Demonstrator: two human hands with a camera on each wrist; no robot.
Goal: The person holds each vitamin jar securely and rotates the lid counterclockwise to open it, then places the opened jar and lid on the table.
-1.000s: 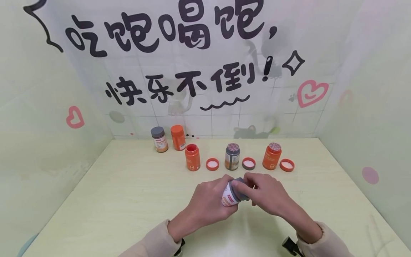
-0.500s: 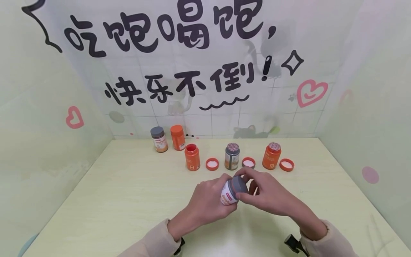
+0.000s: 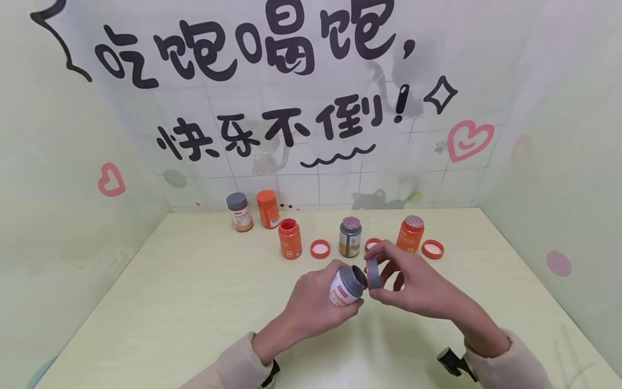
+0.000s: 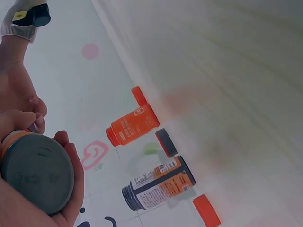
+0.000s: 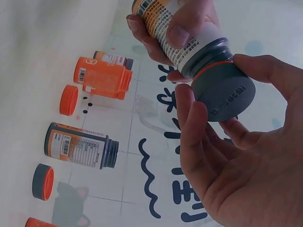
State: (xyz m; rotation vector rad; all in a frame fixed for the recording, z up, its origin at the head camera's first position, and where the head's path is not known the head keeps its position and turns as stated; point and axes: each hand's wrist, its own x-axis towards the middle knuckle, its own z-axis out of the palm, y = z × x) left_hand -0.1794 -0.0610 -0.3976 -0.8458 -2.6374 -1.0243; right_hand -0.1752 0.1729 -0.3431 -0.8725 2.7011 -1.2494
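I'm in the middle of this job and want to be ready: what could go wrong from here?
1. The left hand holds the white-labelled bottle tilted with its mouth uncovered, so any contents might spill; I can't see whether there are any.
2. The right hand pinches the gray cap with its fingers, so it could slip and drop.
3. The uncapped orange bottle stands upright nearby and might tip if bumped.

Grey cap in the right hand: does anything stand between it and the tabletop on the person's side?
Nothing visible besides the right hand itself blocks the grey cap from that tabletop; the standing bottles are farther back.
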